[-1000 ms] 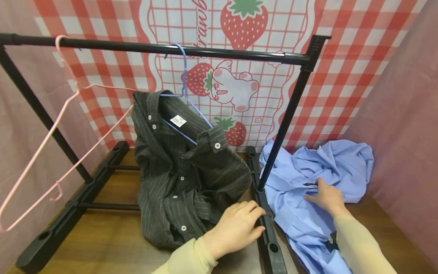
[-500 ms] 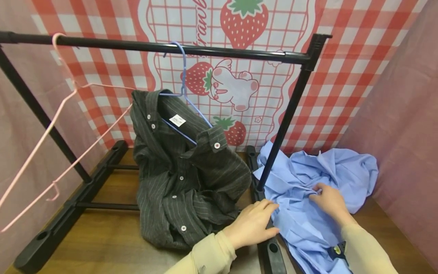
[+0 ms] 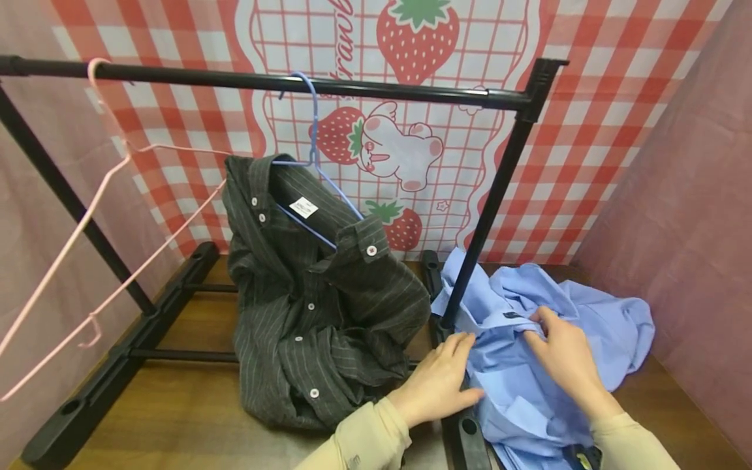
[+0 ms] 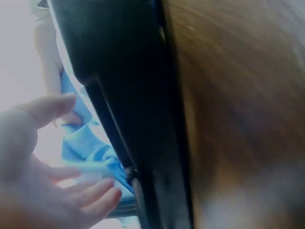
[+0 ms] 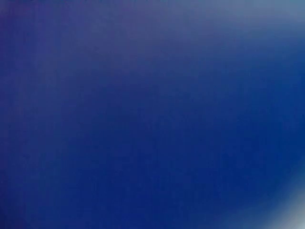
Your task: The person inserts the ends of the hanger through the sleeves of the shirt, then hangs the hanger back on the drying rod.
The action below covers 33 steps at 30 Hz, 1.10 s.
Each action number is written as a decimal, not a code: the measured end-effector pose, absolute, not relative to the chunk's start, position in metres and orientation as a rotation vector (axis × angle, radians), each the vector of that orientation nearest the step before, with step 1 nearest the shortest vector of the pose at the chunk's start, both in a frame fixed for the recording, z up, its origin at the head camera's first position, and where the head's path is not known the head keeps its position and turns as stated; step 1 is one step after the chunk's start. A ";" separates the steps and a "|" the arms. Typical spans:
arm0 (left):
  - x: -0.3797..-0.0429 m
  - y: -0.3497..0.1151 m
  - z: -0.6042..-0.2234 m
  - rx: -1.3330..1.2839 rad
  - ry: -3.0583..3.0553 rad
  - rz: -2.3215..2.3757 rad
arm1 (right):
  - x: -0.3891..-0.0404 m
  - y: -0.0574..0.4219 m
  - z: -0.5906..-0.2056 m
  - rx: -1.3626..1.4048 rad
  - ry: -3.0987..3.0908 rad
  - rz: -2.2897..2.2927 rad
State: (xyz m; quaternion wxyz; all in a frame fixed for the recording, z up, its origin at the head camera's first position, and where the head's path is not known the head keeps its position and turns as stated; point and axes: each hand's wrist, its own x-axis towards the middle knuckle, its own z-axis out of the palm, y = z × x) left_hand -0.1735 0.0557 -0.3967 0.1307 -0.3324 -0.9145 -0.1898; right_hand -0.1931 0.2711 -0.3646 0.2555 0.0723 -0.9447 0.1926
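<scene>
A crumpled light blue shirt [image 3: 517, 385] lies right of the rack's upright, a small dark label [image 3: 512, 315] showing near its upper part. My right hand [image 3: 566, 356] pinches a fold of it between thumb and fingers. My left hand [image 3: 437, 382] is over the rack's right foot, its fingers extended and the fingertips at the shirt's left edge. In the left wrist view, that hand's thumb and fingers [image 4: 97, 193] are spread with nothing between them. Only blurred blue cloth [image 5: 152, 124] fills the right wrist view.
A dark striped shirt [image 3: 329, 281] hangs on a blue hanger [image 3: 315, 124] from the black rack's top bar [image 3: 399, 90]. To its left hangs a bare pink hanger [image 3: 76, 241]. The rack's right foot [image 3: 464, 427] lies between the two shirts on the wooden surface [image 3: 176, 405].
My left hand has moved right, from beside the dark shirt to the blue shirt's edge. The right hand has shifted the blue cloth, whose far part now lies lower and farther right.
</scene>
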 end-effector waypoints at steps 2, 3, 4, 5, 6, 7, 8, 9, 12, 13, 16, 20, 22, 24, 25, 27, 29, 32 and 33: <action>-0.172 0.057 -0.394 -0.916 -2.619 -0.603 | -0.184 0.263 -0.358 0.232 -2.533 0.522; -0.172 0.057 -0.391 -0.893 -2.595 -0.630 | -0.180 0.259 -0.355 0.251 -2.523 0.515; -0.171 0.057 -0.389 -0.872 -2.567 -0.654 | -0.175 0.255 -0.353 0.268 -2.517 0.512; -0.171 0.057 -0.387 -0.859 -2.540 -0.679 | -0.171 0.252 -0.351 0.289 -2.506 0.506; -0.171 0.057 -0.384 -0.851 -2.514 -0.695 | -0.167 0.248 -0.349 0.306 -2.500 0.501; -0.171 0.057 -0.382 -0.848 -2.491 -0.705 | -0.163 0.245 -0.348 0.328 -2.492 0.492; -0.172 0.057 -0.380 -0.851 -2.472 -0.706 | -0.159 0.242 -0.347 0.352 -2.483 0.484; -0.173 0.056 -0.378 -0.859 -2.458 -0.696 | -0.155 0.238 -0.347 0.381 -2.470 0.473; -0.174 0.054 -0.377 -0.904 -2.430 -0.666 | -0.143 0.229 -0.347 0.470 -2.417 0.446; -0.174 0.054 -0.378 -0.921 -2.422 -0.662 | -0.139 0.226 -0.347 0.496 -2.401 0.431; -0.173 0.053 -0.380 -0.967 -2.393 -0.661 | -0.128 0.219 -0.347 0.565 -2.357 0.380; -0.172 0.050 -0.381 -0.979 -2.364 -0.640 | -0.120 0.214 -0.344 0.606 -2.345 0.335; -0.171 0.048 -0.380 -0.968 -2.358 -0.606 | -0.119 0.212 -0.342 0.615 -2.349 0.334; -0.170 0.046 -0.378 -0.956 -2.358 -0.587 | -0.119 0.211 -0.341 0.623 -2.349 0.331; -0.169 0.045 -0.377 -0.951 -2.361 -0.583 | -0.119 0.210 -0.341 0.627 -2.346 0.331; -0.166 0.044 -0.375 -0.945 -2.368 -0.594 | -0.119 0.209 -0.340 0.636 -2.336 0.330; -0.164 0.043 -0.373 -0.942 -2.387 -0.624 | -0.118 0.208 -0.340 0.642 -2.326 0.329; -0.161 0.040 -0.367 -0.931 -2.433 -0.669 | -0.119 0.207 -0.337 0.668 -2.294 0.332; -0.160 0.039 -0.364 -0.926 -2.455 -0.697 | -0.119 0.206 -0.336 0.677 -2.284 0.336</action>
